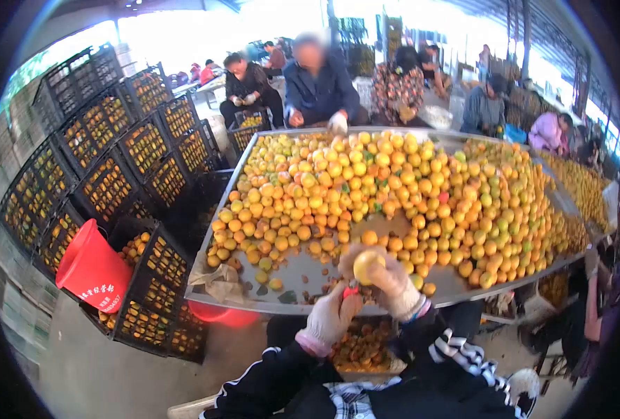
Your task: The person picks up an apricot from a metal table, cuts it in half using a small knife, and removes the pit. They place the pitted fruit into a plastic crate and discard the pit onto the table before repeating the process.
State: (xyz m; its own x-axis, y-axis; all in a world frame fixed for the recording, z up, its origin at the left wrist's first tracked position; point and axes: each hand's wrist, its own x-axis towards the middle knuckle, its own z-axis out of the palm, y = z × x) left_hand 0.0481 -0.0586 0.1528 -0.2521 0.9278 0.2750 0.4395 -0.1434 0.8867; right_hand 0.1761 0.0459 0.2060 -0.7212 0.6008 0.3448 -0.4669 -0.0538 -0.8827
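Note:
In white gloves, both my hands meet over the near edge of a metal table (310, 267) heaped with round yellow-orange fruit (355, 171). My right hand (394, 285) grips one yellow fruit (369, 267). Just left of it, my left hand (329, 314) is closed around a small red-handled tool (351, 290); the working end is hidden by the fruit and fingers. Loose fruit and a few green leaves (287, 297) lie on the bare metal near my hands.
Black crates of fruit (107, 185) are stacked at left, with a red bucket (95, 267) atop a nearer one. Below the table edge sits a container of brownish fruit (362, 347). Across the table a person (320, 87) sits with a gloved hand at its rim; several others sit beyond.

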